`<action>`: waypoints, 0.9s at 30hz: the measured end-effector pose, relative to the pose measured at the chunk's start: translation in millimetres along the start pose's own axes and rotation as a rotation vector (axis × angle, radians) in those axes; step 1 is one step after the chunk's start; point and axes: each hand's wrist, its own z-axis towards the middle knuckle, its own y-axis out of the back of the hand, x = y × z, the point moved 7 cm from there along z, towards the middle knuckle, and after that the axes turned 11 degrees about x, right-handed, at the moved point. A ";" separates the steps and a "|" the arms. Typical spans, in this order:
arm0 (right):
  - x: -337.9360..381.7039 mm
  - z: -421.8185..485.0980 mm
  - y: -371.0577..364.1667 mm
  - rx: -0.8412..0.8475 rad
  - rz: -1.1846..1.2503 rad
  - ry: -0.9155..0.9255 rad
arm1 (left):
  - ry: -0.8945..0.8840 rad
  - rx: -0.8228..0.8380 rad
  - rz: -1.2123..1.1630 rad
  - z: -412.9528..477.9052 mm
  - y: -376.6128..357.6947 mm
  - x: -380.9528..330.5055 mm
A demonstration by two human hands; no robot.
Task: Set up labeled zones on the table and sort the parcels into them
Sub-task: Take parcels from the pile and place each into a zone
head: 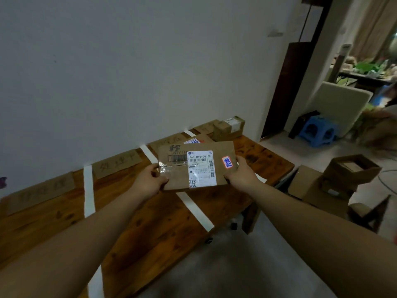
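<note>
I hold a flat brown cardboard parcel (pixel 178 177) above the wooden table (pixel 150 222). It carries a white shipping label and an orange sticker with blue writing. My left hand (pixel 150 179) grips its left edge and my right hand (pixel 241 172) grips its right edge. White tape strips (pixel 89 190) divide the table into zones. Cardboard zone labels (pixel 117 163) with handwriting lean along the wall. A small brown parcel (pixel 228 127) sits in the far right zone. Another parcel with an orange sticker (pixel 193 140) lies behind the held one, mostly hidden.
On the floor to the right stand several open cardboard boxes (pixel 335 179). A blue plastic stool (pixel 318 131) and a beige padded panel (pixel 339 104) stand farther back. The table's front edge borders grey floor (pixel 236 265).
</note>
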 end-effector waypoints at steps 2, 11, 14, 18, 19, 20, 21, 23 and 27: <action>-1.6 24.3 7.5 0.002 -0.017 -0.036 | 0.008 0.010 0.005 24.7 -5.1 -4.7; -15.8 127.2 37.4 0.076 -0.079 -0.098 | 0.082 0.034 0.015 95.2 -30.7 -23.2; -20.8 160.3 49.9 0.117 -0.074 -0.058 | 0.094 -0.016 0.011 107.6 -43.7 -31.9; -27.4 196.8 66.2 0.197 -0.090 0.019 | 0.120 -0.141 -0.058 113.2 -72.5 -36.6; -30.6 203.1 70.8 0.224 -0.098 0.035 | 0.128 -0.184 -0.087 112.5 -80.8 -37.5; -33.9 206.3 76.7 0.253 -0.113 0.046 | 0.138 -0.219 -0.108 111.4 -90.5 -39.1; -38.8 209.4 83.8 0.277 -0.121 0.057 | 0.152 -0.241 -0.123 109.9 -101.4 -41.0; -45.4 214.7 103.1 0.304 -0.136 0.078 | 0.177 -0.264 -0.142 109.4 -124.5 -49.1; -52.1 227.5 146.5 0.297 -0.119 0.089 | 0.176 -0.259 -0.128 121.6 -160.4 -74.8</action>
